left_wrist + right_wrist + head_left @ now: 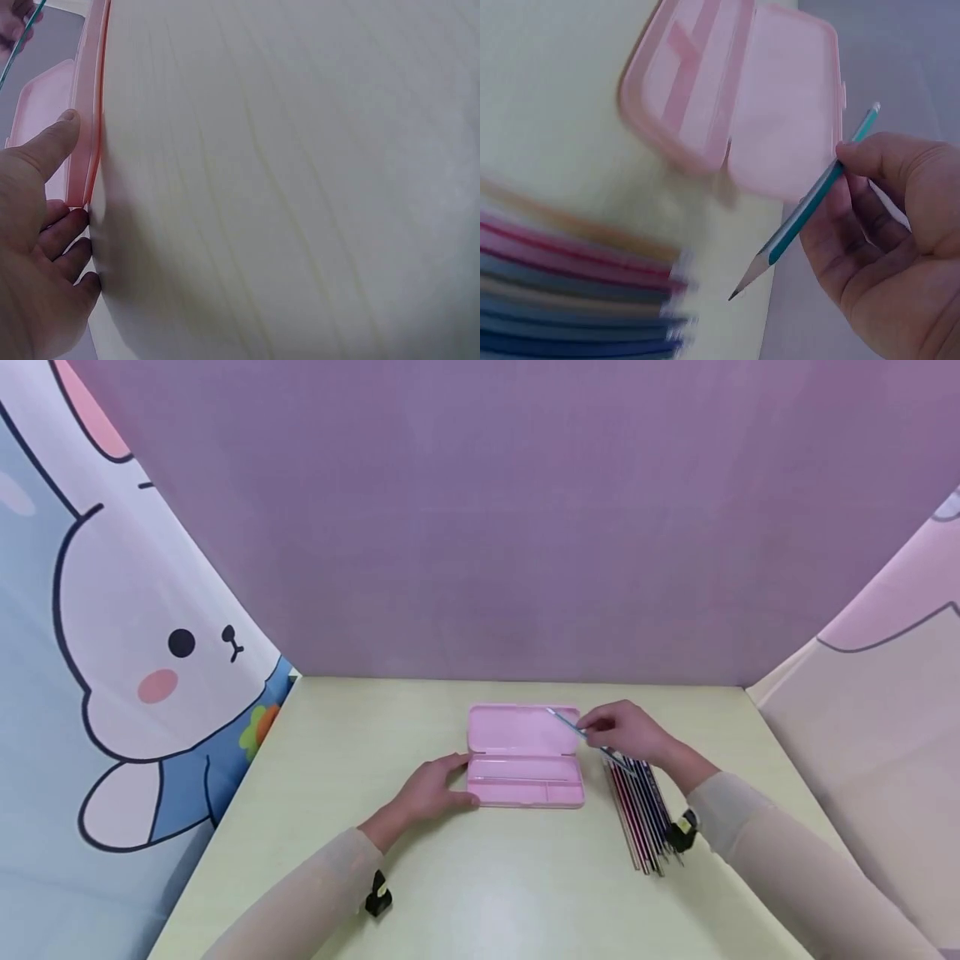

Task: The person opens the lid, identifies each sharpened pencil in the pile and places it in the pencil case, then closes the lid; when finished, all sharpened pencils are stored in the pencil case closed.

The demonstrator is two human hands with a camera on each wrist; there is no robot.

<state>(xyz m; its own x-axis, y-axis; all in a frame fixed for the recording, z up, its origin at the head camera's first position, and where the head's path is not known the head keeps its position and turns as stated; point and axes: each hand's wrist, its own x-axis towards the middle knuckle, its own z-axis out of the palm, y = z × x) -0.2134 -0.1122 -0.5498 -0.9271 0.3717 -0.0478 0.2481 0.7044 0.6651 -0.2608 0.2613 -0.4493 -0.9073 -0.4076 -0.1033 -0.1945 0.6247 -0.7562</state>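
A pink pencil case (pixel 517 732) lies on the table with its lid folded back, and its divided tray holds nothing. My left hand (pixel 429 792) holds the case's left end, thumb (pixel 58 142) pressing the near wall and the other fingers spread around the end. My right hand (pixel 628 732) pinches a teal and silver pencil (pixel 810 202) between thumb and fingers, above the table by the case's right side. The pencil slants, its sharpened tip down to the right and its white-ended top over the lid in the head view.
Several pencils (pixel 636 822) in various colours lie side by side to the right of the case, below my right hand. A purple panel (pixel 517 527) closes off the table's (pixel 495 877) far edge, with printed cloth (pixel 142 693) at the left.
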